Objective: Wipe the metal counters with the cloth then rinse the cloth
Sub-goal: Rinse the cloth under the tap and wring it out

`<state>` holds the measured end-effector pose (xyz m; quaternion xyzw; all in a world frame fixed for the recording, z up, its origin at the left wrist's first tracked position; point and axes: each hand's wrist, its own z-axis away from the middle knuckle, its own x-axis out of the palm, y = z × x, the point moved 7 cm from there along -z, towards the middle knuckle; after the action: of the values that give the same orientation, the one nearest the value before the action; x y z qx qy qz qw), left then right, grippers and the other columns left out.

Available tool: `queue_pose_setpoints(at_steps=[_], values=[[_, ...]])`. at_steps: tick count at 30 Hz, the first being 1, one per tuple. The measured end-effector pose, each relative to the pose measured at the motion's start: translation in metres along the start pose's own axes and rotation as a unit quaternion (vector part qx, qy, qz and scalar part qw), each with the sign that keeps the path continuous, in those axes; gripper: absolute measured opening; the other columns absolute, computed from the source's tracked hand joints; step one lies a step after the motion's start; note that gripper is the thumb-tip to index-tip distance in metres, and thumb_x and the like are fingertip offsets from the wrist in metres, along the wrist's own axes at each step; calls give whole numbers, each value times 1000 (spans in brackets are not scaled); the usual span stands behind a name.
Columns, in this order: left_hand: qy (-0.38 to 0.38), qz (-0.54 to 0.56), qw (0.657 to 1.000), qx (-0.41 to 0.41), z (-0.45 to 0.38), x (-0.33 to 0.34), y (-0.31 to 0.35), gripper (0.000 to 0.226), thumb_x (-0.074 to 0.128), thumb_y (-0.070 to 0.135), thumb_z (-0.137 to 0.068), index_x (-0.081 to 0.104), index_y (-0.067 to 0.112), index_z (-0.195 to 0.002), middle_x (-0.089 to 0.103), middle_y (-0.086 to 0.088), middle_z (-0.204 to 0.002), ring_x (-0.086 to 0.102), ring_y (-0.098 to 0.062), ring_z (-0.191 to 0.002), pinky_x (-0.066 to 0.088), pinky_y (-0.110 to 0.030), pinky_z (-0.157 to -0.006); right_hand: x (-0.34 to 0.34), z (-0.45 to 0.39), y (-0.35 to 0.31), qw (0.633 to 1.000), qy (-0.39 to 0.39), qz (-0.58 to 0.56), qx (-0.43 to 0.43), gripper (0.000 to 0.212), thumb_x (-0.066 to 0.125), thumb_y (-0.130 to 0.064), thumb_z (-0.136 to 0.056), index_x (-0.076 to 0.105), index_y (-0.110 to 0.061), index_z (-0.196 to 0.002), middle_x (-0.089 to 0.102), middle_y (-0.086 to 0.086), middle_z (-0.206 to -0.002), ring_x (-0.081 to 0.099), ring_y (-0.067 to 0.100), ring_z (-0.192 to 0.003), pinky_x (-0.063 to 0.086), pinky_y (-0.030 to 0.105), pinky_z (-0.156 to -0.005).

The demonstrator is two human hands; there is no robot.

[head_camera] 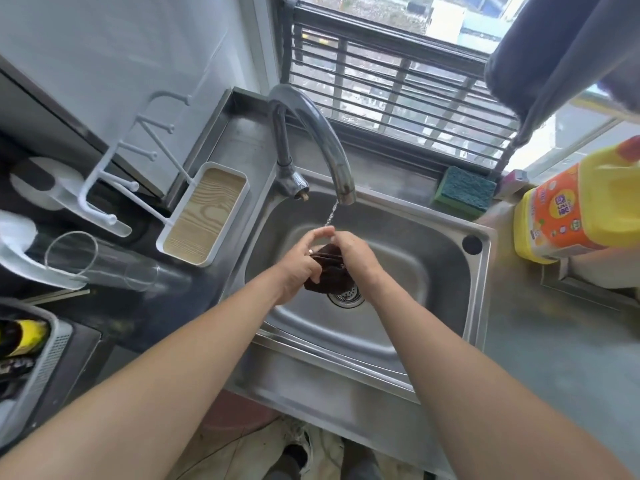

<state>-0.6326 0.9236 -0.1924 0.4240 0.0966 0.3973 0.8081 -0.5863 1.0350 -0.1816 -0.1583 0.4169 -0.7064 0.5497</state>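
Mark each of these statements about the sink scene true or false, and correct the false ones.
1. A thin stream of water runs from the curved chrome tap. True.
2. Both hands hold the dark brown cloth over the steel sink basin. True: left hand, right hand.
3. The green scouring sponge lies inside the basin. False: it sits on the ledge behind the sink, by the window.
4. The yellow detergent jug with the orange label stands left of the sink. False: it is on the right.
5. The clear drinking glass stands upright. False: it lies on its side.
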Motion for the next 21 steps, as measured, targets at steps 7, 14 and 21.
queue_pose_setpoints(at_steps=[7,14,21], values=[[64,-141,987,-37,-4,-2,-10,92,66,19,-53,34,48,-134,46,-13,-131,53,-29,-116,53,-39,-90,-27,-6,-4,982,156,82,-62,14,59,-21,-94,70,-13,-89,69,-1,-86,61,18,-88,38,25,-73],[-58,-223,971,-63,3,3,-10,12,79,11,-80,67,9,-82,70,-4,-69,66,-21,-64,53,-26,-60,-61,-11,-8,964,260,-26,-47,15,58,-26,-95,68,-16,-88,69,-3,-83,62,20,-85,47,30,-79],[38,-141,989,3,3,1,27,3,53,18,-70,55,19,-71,46,-3,-51,41,-18,-40,25,-18,-43,-52,-29,30,984,132,83,89,23,54,-23,-92,75,-15,-99,73,7,-104,64,29,-103,50,34,-91]])
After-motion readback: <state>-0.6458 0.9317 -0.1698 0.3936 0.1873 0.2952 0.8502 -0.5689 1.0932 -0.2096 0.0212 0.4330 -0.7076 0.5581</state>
